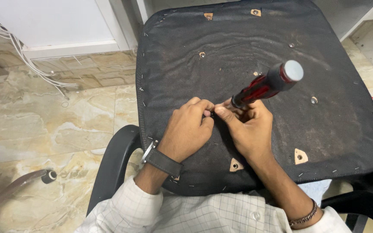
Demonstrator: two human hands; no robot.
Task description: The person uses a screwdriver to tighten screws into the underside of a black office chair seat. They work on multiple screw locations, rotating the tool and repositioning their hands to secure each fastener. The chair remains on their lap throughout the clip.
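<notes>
Head view, looking straight down: the left hand [189,126] and the right hand [245,125] meet fingertip to fingertip over the black fabric-covered underside of a chair seat [333,129], which lies turned bottom-up across the person's lap. The left hand, with a dark-strapped wristwatch [159,159] on its wrist, pinches a small dark part between thumb and forefinger; what that part is cannot be told, since the fingers hide most of it. The right hand is clenched around the lower shaft end of a red-and-black screwdriver with a grey cap on its handle [268,85]; the handle tilts up and to the right, away from the hand, and the tip is hidden between the fingers. A metal chain bracelet [304,217] sits on the right wrist.

Around the hands, the seat underside shows small tan triangular patches with screw holes [235,164], several bare metal screw points, and staples along its edge. A black curved armrest [115,162] lies at the seat's left edge. Beyond it is beige marble-patterned floor tile [44,125], with white cables [20,51] trailing along a white cabinet base at the upper left.
</notes>
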